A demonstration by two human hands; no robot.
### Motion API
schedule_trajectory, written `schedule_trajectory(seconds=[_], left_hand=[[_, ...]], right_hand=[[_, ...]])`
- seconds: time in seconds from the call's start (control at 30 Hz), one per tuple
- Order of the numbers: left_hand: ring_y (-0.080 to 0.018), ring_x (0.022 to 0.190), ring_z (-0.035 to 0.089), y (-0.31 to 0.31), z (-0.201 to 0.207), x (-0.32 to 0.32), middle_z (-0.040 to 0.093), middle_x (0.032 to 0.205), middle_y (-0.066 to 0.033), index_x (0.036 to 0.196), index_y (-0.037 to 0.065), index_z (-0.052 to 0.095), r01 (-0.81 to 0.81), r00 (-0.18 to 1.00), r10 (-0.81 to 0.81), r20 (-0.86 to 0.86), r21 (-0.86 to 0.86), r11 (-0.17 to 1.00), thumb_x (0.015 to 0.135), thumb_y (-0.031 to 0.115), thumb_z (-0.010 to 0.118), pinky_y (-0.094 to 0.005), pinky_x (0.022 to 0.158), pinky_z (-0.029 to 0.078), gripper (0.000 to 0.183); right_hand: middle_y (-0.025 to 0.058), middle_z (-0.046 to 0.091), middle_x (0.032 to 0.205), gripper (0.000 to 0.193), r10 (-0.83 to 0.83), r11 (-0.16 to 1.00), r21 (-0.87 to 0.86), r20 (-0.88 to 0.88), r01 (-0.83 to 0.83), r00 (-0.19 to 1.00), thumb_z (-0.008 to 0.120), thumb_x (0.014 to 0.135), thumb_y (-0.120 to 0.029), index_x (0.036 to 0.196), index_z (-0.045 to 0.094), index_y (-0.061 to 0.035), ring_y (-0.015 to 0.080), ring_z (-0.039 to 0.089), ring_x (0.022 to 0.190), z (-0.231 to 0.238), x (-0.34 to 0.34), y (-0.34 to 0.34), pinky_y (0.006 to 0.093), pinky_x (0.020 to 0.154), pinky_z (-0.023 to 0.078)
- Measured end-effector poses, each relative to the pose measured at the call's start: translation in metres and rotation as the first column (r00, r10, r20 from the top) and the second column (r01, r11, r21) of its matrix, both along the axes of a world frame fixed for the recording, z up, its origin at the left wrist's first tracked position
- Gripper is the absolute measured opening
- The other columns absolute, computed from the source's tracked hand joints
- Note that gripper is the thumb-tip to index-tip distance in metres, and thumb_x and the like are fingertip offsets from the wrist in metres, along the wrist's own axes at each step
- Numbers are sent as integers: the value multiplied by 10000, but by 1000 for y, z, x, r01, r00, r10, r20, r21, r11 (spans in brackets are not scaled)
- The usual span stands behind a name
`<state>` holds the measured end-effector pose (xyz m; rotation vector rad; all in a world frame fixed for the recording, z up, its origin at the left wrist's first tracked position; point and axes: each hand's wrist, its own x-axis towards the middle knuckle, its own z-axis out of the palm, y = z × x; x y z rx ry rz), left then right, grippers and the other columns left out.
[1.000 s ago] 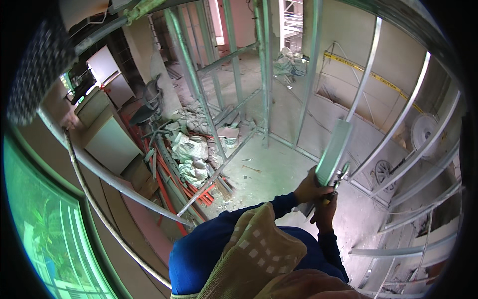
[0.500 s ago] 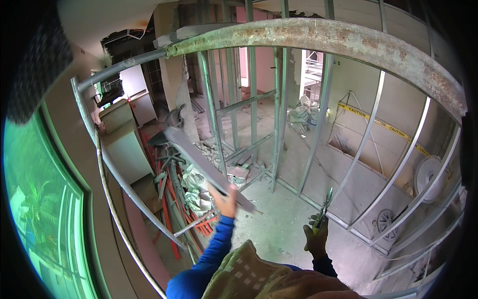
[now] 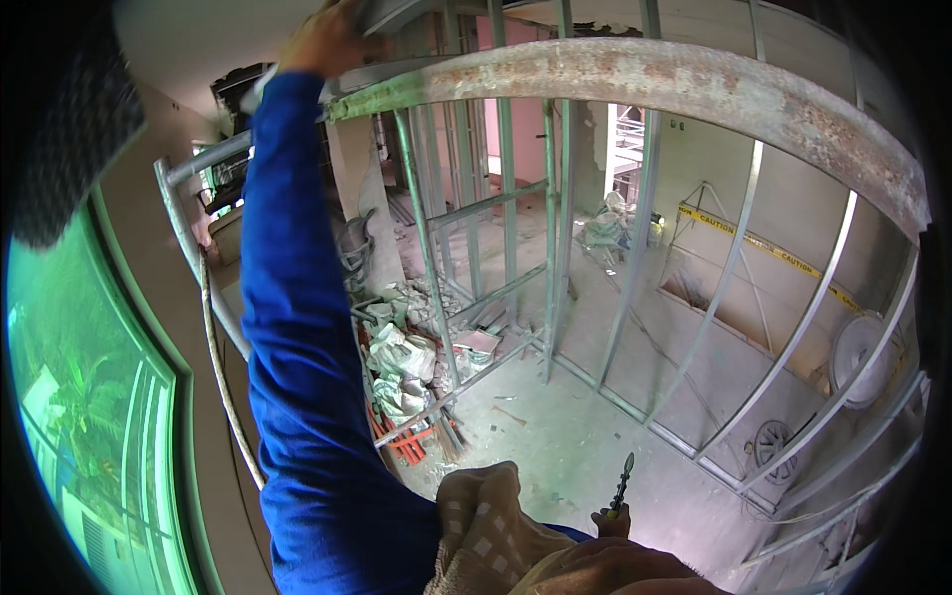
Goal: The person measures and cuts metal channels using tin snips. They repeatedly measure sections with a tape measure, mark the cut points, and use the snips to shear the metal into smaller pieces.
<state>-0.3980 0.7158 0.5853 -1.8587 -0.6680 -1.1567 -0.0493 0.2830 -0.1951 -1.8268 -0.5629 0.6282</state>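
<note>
My left hand [image 3: 329, 42] is raised at the top, its blue-sleeved arm stretched up along the left side. Its fingers, slightly blurred, are closed on a grey metal strip [image 3: 399, 14], partly cut off by the picture's top edge. Just below it, another grey piece [image 3: 382, 69] lies along the rusty, whitish beam [image 3: 615, 65]. Low in the view, my gloved right hand [image 3: 613, 522] grips a pair of snips [image 3: 624, 481] with a yellowish handle. The dark jaws point up, and the lower part of that hand is hidden behind a patterned cloth.
Metal studs [image 3: 508, 198] and a floor track [image 3: 635, 418] stand ahead and right. Rubble and white sacks [image 3: 405, 357] lie below left, beside orange lengths [image 3: 402, 441]. A scaffold pipe [image 3: 183, 233] and rope [image 3: 220, 367] run along the left, near green glass [image 3: 79, 397].
My left hand has swung up and left from the middle to the beam with the metal strip. My right hand has dropped lower with the snips, and the view has shifted slightly.
</note>
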Motion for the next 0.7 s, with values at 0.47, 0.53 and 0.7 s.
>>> schedule_trajectory(seconds=[0.47, 0.53, 0.7], left_hand=[[-429, 1172, 635, 179, 48, 97, 633, 1325, -268, 1404, 103, 595, -276, 942, 190, -277, -314, 908, 880, 435, 741, -516, 939, 534, 637], [-432, 1158, 644, 172, 46, 104, 634, 1321, -276, 1394, 109, 605, -216, 963, 157, -219, -277, 936, 893, 428, 731, -514, 926, 542, 607], [-382, 1201, 647, 44, 3, 117, 665, 1316, -225, 1314, 30, 648, 389, 913, -366, -183, 116, 914, 991, 248, 601, -436, 985, 531, 393]], right_hand=[[136, 606, 997, 540, -261, 962, 82, 11, 259, 965, 844, 729, -122, 1129, 505, 7, 270, 620, 897, -52, -6, -61, 409, 777, 535], [150, 606, 1069, 571, -380, 914, 86, -164, 397, 910, 844, 742, -119, 1188, 510, 4, 274, 618, 960, -47, -6, -74, 407, 816, 541], [100, 556, 1049, 490, -624, 626, 450, -201, 637, 755, 718, 822, 50, 1248, 484, -9, 184, 573, 937, 13, 7, -93, 343, 773, 564]])
